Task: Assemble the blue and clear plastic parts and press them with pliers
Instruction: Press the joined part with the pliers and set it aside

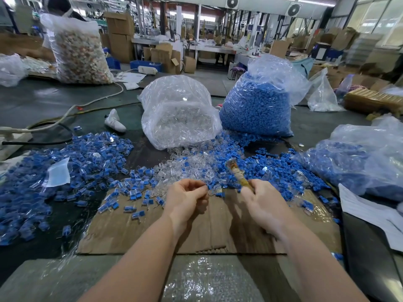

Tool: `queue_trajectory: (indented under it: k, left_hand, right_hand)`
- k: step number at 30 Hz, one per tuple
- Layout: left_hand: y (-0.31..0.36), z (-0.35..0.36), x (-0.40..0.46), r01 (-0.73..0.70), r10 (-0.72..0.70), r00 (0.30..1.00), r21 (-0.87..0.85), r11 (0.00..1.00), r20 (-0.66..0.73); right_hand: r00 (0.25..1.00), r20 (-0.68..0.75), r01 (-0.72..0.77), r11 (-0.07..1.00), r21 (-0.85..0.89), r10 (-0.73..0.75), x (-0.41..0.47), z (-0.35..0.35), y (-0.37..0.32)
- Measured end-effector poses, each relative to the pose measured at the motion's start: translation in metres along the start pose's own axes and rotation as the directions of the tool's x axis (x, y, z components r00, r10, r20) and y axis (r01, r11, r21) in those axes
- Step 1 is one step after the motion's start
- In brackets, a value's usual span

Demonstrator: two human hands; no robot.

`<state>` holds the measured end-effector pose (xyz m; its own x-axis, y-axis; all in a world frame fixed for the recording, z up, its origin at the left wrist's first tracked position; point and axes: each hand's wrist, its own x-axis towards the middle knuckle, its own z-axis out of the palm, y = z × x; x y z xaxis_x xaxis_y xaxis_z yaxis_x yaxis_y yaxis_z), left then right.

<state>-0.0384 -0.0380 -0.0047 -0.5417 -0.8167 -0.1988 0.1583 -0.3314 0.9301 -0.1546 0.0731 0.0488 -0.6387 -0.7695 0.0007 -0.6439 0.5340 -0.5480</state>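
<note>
Pliers point(238, 174) blurred, handles hidden in right hand point(265, 205); left hand's point(187, 198) contents unclear

A cardboard sheet point(209, 232) lies on the table point(43, 99) before the person. Behind it stand two filled bags point(178, 114) point(257, 105) side by side. Loose parts point(65, 166) lie heaped left of the sheet; another bag point(359, 162) lies right.

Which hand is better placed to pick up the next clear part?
Left. The left hand sits beside the clear parts, fingers curled with nothing bulky in them, while the right hand already grips the pliers.
</note>
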Motion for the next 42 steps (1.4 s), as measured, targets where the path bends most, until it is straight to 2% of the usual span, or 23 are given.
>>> queue_trajectory:
  k: [2, 4, 13, 24, 37, 42]
  left_hand:
    - [0.003, -0.001, 0.005, 0.005, -0.006, 1.000, -0.039, 0.999, -0.028]
    - [0.006, -0.003, 0.010, -0.014, 0.013, 0.998, -0.025, 1.000, -0.056]
    - [0.017, -0.011, 0.012, -0.040, 0.044, 0.993, 0.035, 0.999, -0.108]
    - [0.022, -0.006, 0.012, -0.042, 0.054, 0.978, 0.063, 0.997, -0.201]
    - [0.027, 0.001, 0.006, -0.024, 0.040, 0.976, 0.079, 0.997, -0.214]
    - [0.028, 0.002, 0.006, -0.011, 0.023, 0.975, 0.052, 0.999, -0.221]
  right_hand:
    - [0.989, 0.150, -0.025, 0.968, 0.251, -0.013, -0.003, -0.004, -0.008]
    - [0.968, 0.251, -0.077, 0.919, 0.385, -0.023, -0.006, -0.002, -0.010]
    - [0.872, 0.488, -0.197, 0.875, 0.442, -0.050, -0.013, -0.003, -0.010]
    - [0.856, 0.512, -0.188, 0.882, 0.431, -0.068, -0.015, -0.005, -0.019]
    - [0.839, 0.538, -0.184, 0.892, 0.413, -0.076, -0.016, -0.009, -0.020]
    - [0.872, 0.486, -0.132, 0.925, 0.357, -0.063, -0.017, -0.010, -0.021]
